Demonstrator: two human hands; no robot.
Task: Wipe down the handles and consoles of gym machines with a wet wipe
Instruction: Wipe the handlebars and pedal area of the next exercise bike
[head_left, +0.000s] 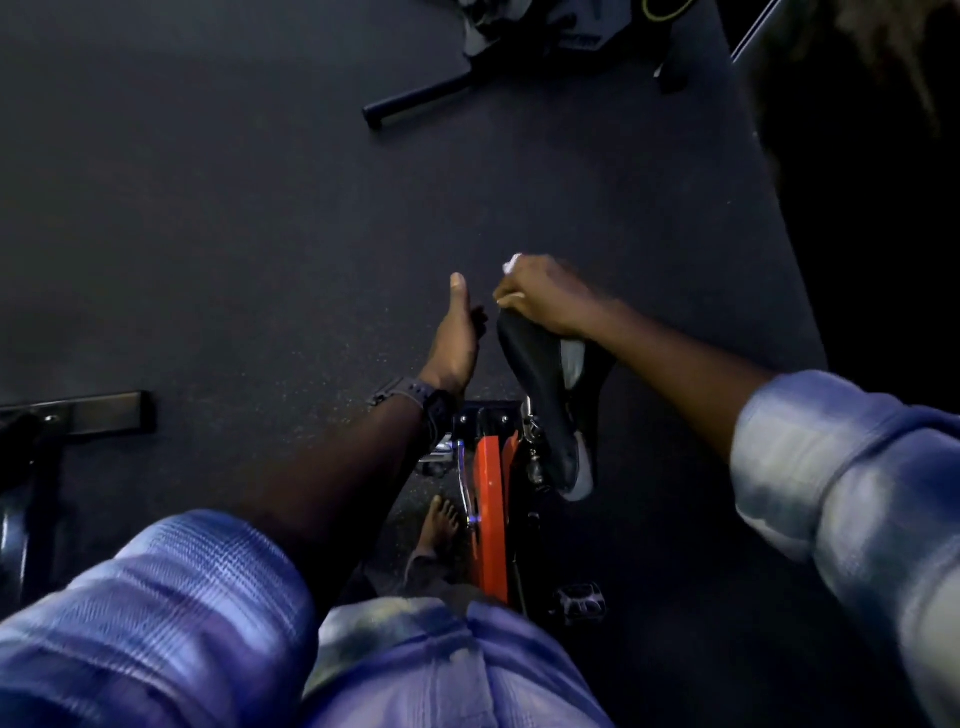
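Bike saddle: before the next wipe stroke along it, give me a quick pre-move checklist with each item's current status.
1. Wet wipe in the right hand: ok, a white bit shows past the fingers.
2. Right hand on the saddle nose: ok, it rests at the front tip.
3. Left hand out of the wipe path: ok, it is open beside the saddle, not touching it.
4. Wipe flat against the saddle surface: cannot tell, the hand hides the contact.
5. Saddle rear free to wipe: ok, nothing lies on it.
6. Bare foot beside the orange frame: ok, apart from the crank.
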